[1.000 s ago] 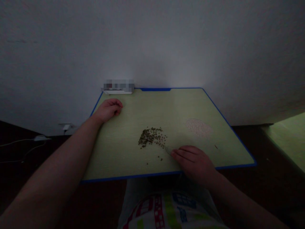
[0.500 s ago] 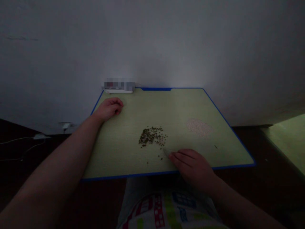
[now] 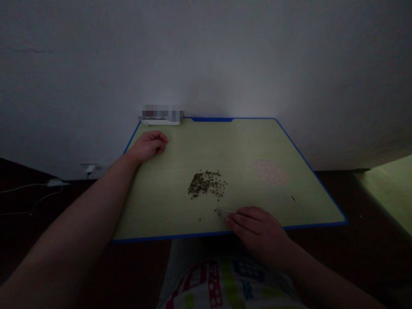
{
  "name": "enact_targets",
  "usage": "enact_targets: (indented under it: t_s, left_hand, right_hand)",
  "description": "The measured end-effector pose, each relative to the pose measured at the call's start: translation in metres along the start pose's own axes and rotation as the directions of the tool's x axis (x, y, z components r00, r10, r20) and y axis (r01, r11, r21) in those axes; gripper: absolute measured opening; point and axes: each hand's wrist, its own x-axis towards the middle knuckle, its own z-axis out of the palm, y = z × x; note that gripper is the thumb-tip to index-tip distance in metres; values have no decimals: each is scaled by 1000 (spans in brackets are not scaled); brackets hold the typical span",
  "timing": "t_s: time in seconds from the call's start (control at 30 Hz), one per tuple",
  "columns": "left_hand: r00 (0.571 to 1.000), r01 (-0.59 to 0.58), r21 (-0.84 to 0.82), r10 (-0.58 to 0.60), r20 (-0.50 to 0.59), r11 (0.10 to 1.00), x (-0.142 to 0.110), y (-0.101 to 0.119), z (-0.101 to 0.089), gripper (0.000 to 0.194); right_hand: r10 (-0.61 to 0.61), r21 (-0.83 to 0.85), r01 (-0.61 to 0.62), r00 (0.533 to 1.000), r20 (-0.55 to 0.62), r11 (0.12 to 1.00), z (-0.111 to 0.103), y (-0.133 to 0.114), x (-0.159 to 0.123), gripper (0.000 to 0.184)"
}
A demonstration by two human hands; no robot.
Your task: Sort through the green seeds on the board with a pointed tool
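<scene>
My right hand (image 3: 254, 225) is near the front edge of the table, its fingers closed on thin, pale tweezers (image 3: 227, 210). The tweezers' two prongs point left, slightly apart, at a couple of dark grains (image 3: 218, 212); whether they grip one is too small to tell. Behind them lies a loose pile of dark greenish-brown grains, like small beans (image 3: 202, 183), thinner on its right side. Farther right is a flat spread of pale pinkish grains (image 3: 270, 172). My left hand (image 3: 149, 146) rests at the table's left side with its fingers curled in and nothing visible in them.
The pale yellow-green table (image 3: 225, 143) has a blue rim and stands against a grey wall. A white box-like object (image 3: 161, 122), partly blurred, sits at the back left corner. A small dark sliver (image 3: 293, 198) lies at the right. A cable and plug (image 3: 58, 183) are beyond the left side.
The tweezers in my right hand have swung left and toward me, from near the pile's lower right to the stray grains in front. My left hand stays put.
</scene>
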Motion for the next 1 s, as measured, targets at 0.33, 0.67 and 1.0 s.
enact_targets:
  t_s: [0.33, 0.67, 1.0]
  left_hand:
    - [1000, 12, -8, -13, -12, 1000, 1, -2, 0, 15]
    - [1000, 5, -12, -5, -5, 1000, 1, -2, 0, 14]
    - [1000, -4, -11, 4, -3, 1000, 0, -2, 0, 14]
  right_hand:
    - [75, -80, -74, 997, 2, 994, 9, -10, 10, 32]
    - [140, -150, -136, 990, 15, 979, -4, 18, -16, 32]
    - [38, -34, -36, 999, 37, 999, 3, 6, -4, 37]
